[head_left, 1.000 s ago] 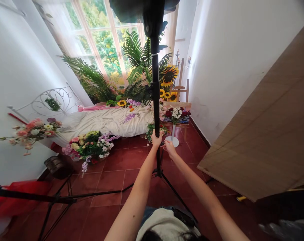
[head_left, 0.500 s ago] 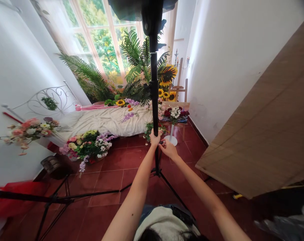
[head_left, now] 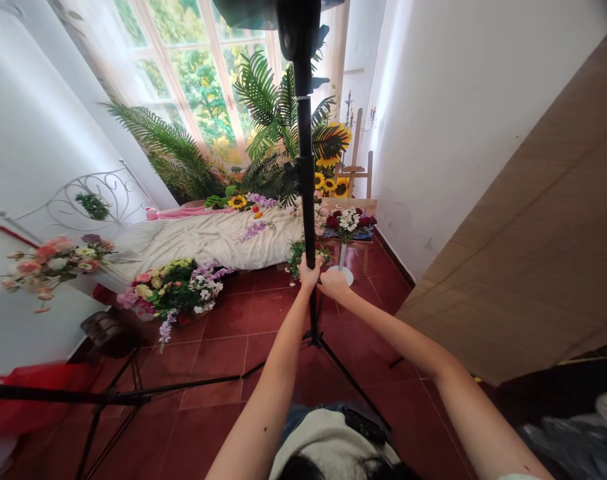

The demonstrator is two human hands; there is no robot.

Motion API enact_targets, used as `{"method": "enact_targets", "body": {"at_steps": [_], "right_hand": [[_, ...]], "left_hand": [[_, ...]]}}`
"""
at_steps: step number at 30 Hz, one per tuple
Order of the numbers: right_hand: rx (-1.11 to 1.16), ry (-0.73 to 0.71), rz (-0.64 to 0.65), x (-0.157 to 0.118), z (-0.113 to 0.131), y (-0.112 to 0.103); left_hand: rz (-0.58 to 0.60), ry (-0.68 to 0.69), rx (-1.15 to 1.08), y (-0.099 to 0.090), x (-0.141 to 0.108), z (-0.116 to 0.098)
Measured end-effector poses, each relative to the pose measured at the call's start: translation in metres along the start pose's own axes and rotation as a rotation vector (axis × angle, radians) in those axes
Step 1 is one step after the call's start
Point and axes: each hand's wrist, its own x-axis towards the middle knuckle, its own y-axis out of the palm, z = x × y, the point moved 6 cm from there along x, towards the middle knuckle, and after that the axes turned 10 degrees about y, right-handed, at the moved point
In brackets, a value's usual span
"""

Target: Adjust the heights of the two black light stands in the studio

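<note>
A black light stand point(head_left: 306, 133) rises upright in front of me, its legs spread on the floor and a dark head point(head_left: 296, 27) at its top, cut off by the frame edge. My left hand point(head_left: 309, 273) is wrapped round the pole low down. Just right of it, my right hand point(head_left: 335, 284) is closed at the stand's tightening knob, with the back of the hand turned up. That hand now mostly covers the knob.
Behind the stand is a bed point(head_left: 193, 240) with a cream cover and flowers around it. A flower basket point(head_left: 176, 290) sits on the red tiles. Another stand point(head_left: 103, 397) lies left, a wooden panel point(head_left: 523, 253) leans right, and a white flower stand point(head_left: 342, 257) stands near my right hand.
My right hand has turned over at the knob, its elbow swinging outward to the right. My left hand keeps its hold on the pole. The view has shifted slightly.
</note>
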Motion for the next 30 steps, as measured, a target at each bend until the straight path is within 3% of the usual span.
{"method": "enact_targets", "body": {"at_steps": [7, 14, 25, 30], "right_hand": [[-0.005, -0.078, 0.095, 0.017, -0.008, 0.002], [0.293, -0.056, 0.352, 0.028, -0.022, 0.017], [0.12, -0.068, 0.197, 0.021, -0.016, 0.008], [0.041, -0.037, 0.133, 0.015, -0.018, 0.009]], "left_hand": [[0.015, -0.041, 0.006, 0.0, 0.001, 0.004], [0.016, -0.01, -0.015, 0.002, 0.002, 0.01], [-0.001, -0.001, -0.015, -0.001, -0.001, 0.002], [0.058, -0.009, -0.02, -0.002, -0.002, -0.005]]}}
